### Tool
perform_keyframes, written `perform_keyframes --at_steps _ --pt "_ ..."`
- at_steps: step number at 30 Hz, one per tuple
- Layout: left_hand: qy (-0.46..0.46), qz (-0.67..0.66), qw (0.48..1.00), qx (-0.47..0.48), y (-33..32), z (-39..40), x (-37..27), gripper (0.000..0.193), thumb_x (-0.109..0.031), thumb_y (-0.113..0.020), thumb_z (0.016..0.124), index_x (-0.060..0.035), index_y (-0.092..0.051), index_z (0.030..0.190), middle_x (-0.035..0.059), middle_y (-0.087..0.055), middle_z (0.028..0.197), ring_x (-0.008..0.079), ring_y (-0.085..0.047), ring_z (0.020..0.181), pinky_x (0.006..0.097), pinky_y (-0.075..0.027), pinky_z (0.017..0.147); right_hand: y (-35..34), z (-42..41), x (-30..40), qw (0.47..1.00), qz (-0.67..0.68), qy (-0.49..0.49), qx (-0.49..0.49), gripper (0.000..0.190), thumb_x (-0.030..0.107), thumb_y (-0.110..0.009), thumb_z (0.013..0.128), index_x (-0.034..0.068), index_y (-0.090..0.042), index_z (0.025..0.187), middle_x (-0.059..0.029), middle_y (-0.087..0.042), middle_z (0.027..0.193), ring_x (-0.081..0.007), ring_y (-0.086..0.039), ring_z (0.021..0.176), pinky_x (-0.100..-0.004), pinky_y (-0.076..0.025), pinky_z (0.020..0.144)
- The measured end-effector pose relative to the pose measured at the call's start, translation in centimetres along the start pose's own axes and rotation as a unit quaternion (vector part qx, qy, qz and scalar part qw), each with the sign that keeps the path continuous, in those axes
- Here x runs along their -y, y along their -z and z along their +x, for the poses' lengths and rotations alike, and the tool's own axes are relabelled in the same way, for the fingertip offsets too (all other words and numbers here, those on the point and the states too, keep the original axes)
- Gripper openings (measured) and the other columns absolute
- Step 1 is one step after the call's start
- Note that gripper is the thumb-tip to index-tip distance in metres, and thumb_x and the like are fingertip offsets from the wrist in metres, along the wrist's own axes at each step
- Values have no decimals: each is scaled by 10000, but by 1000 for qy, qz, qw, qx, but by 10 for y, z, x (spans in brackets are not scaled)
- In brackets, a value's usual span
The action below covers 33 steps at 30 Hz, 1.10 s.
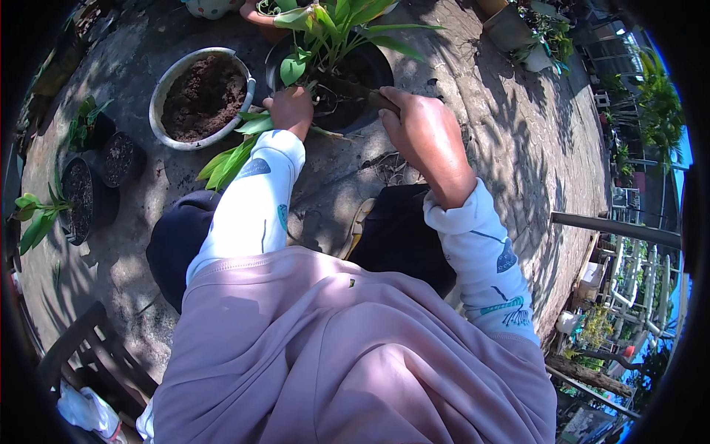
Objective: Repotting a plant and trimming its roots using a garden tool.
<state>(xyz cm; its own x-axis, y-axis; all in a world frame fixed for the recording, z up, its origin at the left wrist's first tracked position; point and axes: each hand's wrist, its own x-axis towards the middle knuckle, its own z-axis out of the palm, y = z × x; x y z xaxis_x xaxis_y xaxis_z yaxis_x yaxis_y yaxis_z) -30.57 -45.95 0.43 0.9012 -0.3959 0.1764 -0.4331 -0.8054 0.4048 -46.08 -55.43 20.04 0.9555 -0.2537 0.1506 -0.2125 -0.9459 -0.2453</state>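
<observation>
A large dark pot holds a leafy green plant with long, partly yellowed leaves. My right hand grips the short handle of a hand tool over the pot's right side. The tool's dark far end reaches in among soil and roots, so its shape is hard to make out. My left hand is curled at the pot's near left rim, by the plant's base; what lies inside its fingers is hidden. Cut or loose green leaves spread beside and beneath my left forearm.
A pale round pot of brown soil stands left of the dark pot. Small black pots with soil and seedlings sit farther left. A dark slatted chair is at lower left. A metal bar juts in from the right.
</observation>
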Motion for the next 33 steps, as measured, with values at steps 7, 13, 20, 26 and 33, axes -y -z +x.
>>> perform_keyframes --at_steps 7,13,20,26,33 --pt "11 2 997 80 16 -1 -12 195 -95 -479 793 -70 -672 802 137 -660 846 308 -634 819 481 -369 740 -62 17 -12 991 -121 -9 57 173 118 -528 776 60 -639 895 -181 -625 718 -352 -619 715 -429 -504 640" --pt "-8 26 996 81 23 5 -13 194 -71 -495 785 -91 -686 807 122 -668 807 282 -642 794 445 -358 767 -68 32 -26 996 -74 -27 44 142 121 -534 744 48 -652 778 -179 -638 748 -362 -630 732 -422 -522 670" --pt "47 -15 994 93 12 1 -1 211 -107 -468 803 -64 -660 879 147 -651 933 334 -625 877 494 -369 792 38 29 -1 999 6 -15 33 273 158 -581 730 31 -658 958 -198 -633 843 -344 -614 804 -408 -489 748" --pt "15 33 997 67 11 3 -13 178 -130 -505 791 -106 -679 765 108 -670 804 272 -638 811 443 -389 730 -60 37 -5 994 -99 36 -6 101 90 -533 744 46 -624 741 -158 -633 702 -322 -638 657 -393 -527 585" --pt "-3 57 997 45 5 -4 2 166 -138 -516 793 -115 -679 778 92 -668 803 279 -646 790 450 -405 724 -56 39 -1 998 -55 25 34 117 91 -522 760 37 -616 802 -179 -633 727 -339 -638 733 -422 -523 622"
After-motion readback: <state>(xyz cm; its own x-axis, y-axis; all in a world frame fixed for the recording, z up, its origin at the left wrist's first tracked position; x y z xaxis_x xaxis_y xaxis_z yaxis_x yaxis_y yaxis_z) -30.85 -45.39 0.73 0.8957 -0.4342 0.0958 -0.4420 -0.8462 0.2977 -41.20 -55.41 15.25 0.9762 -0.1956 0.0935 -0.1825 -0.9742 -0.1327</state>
